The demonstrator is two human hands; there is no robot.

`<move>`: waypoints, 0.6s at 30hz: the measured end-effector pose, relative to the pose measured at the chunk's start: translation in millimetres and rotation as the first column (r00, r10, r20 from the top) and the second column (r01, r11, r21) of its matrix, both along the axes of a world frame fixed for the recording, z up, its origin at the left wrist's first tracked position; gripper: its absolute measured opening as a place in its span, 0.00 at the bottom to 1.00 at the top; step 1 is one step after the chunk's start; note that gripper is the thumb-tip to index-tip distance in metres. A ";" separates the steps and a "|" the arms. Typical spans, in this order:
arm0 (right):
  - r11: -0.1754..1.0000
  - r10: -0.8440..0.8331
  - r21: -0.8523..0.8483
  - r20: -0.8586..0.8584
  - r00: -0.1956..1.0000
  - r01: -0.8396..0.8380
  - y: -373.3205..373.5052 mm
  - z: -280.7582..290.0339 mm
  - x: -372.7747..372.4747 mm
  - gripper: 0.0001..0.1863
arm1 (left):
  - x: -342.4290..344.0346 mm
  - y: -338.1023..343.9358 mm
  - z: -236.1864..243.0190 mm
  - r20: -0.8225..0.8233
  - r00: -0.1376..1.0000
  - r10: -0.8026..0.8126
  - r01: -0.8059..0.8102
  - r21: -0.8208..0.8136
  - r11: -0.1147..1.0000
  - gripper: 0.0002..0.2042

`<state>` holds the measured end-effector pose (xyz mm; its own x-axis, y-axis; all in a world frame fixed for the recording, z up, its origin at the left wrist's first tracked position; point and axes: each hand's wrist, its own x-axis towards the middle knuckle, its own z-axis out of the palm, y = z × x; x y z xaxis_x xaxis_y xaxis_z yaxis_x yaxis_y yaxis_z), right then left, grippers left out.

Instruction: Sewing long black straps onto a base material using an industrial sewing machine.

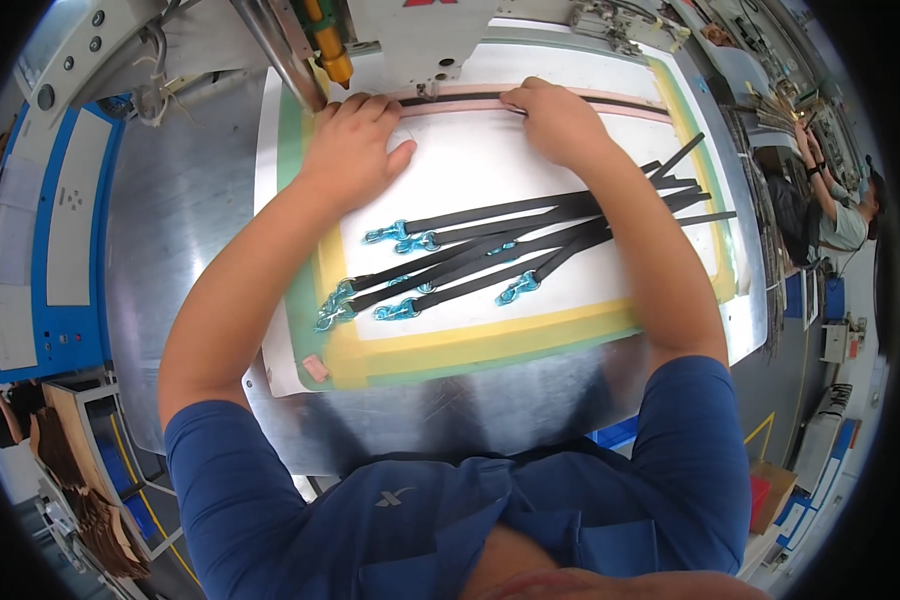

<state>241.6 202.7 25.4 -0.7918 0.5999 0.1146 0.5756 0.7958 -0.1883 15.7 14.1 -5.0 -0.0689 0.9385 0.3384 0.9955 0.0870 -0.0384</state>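
At the far side of the white work board (450,170), a long black strap (620,101) lies in a narrow pink-edged slot. My left hand (358,145) rests over the slot's left end, fingers flat and thumb stretched out. My right hand (553,118) is closed, its fingertips pressing on the strap about midway along. A thin dark bit pokes out under those fingers; what it is I cannot make out. Nearer me lie several black straps (510,222), fanned out, with metal hooks in bluish wrapping (395,309) at their left ends. My right forearm passes over part of them.
Just beyond my hands hangs a white sewing machine head (425,40), with an orange-yellow pointed part (332,60) on its left. Yellow and green tape edges the board, which lies on a metal table (185,230). A blue-framed panel (65,230) stands left; another person (845,220) works far right.
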 end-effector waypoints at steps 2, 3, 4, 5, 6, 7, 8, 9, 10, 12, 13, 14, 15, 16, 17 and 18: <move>1.000 0.000 0.007 0.039 0.999 0.000 -3.2 2.6 -4.2 0.24 | 11.2 2.5 3.6 0.012 1.000 0.018 -0.018 -0.026 1.000 0.28; 1.000 -0.002 0.009 0.036 0.999 0.002 -3.6 3.5 -4.5 0.24 | 17.5 4.6 6.1 0.027 0.999 0.036 -0.035 -0.053 0.998 0.29; 1.000 0.000 0.004 0.045 0.999 0.000 -3.7 3.9 -4.2 0.24 | 22.2 7.6 9.1 0.024 0.999 0.034 -0.033 -0.050 0.998 0.29; 1.000 0.002 -0.002 0.056 0.998 -0.002 -4.1 4.8 -4.0 0.24 | 26.7 10.7 12.3 0.049 0.997 0.054 -0.050 -0.077 0.996 0.30; 1.000 0.000 0.000 0.055 0.998 0.000 -5.7 6.5 -3.8 0.24 | 30.2 13.2 14.8 0.075 0.994 0.075 -0.067 -0.106 0.992 0.31; 1.000 0.005 0.000 0.063 0.998 -0.005 -7.7 8.2 -3.5 0.25 | 32.3 15.6 16.4 0.076 0.994 0.073 -0.065 -0.104 0.992 0.31; 1.000 0.009 -0.001 0.071 0.997 -0.009 -8.5 9.6 -3.0 0.25 | 34.1 18.0 17.6 0.082 0.993 0.085 -0.076 -0.110 0.991 0.32; 1.000 0.007 0.000 0.072 0.997 -0.007 -7.9 9.0 -1.6 0.25 | 36.7 20.2 19.2 0.089 0.991 0.097 -0.086 -0.118 0.989 0.33; 1.000 0.029 0.001 0.072 0.997 -0.029 -6.8 6.9 0.1 0.26 | 39.5 22.1 21.6 0.090 0.991 0.094 -0.083 -0.117 0.990 0.33; 0.999 0.049 0.004 0.075 0.996 -0.049 -4.3 6.8 4.0 0.27 | 45.6 24.5 26.7 0.081 0.984 0.156 -0.138 -0.195 0.971 0.35; 0.998 0.065 0.001 0.081 0.995 -0.065 -3.1 7.6 6.1 0.28 | 47.4 24.9 25.7 0.084 0.984 0.154 -0.135 -0.195 0.971 0.35; 0.997 0.081 -0.001 0.086 0.993 -0.081 -1.3 8.4 8.9 0.28 | 48.4 24.8 24.0 0.078 0.986 0.149 -0.135 -0.154 0.979 0.35; 0.997 0.082 -0.003 0.088 0.993 -0.082 1.8 9.0 12.0 0.28 | 49.5 25.1 23.3 0.072 0.987 0.146 -0.138 -0.114 0.984 0.35; 0.998 0.060 -0.002 0.088 0.994 -0.061 6.3 9.5 16.2 0.28 | 51.6 26.6 23.5 0.074 0.986 0.148 -0.139 -0.115 0.984 0.35; 0.999 0.040 -0.001 0.087 0.995 -0.040 10.8 10.2 20.6 0.28 | 53.8 27.8 24.8 0.046 0.987 0.155 -0.149 -0.115 0.982 0.35; 0.999 0.044 -0.003 0.090 0.995 -0.043 15.1 10.4 26.1 0.28 | 56.0 28.4 25.7 0.018 0.986 0.164 -0.161 -0.115 0.980 0.35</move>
<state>267.7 217.8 35.9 -0.8242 0.5648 0.0411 0.5551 0.8202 -0.1384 71.7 42.5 20.7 -0.2317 0.9459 0.2270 0.9691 0.2447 -0.0306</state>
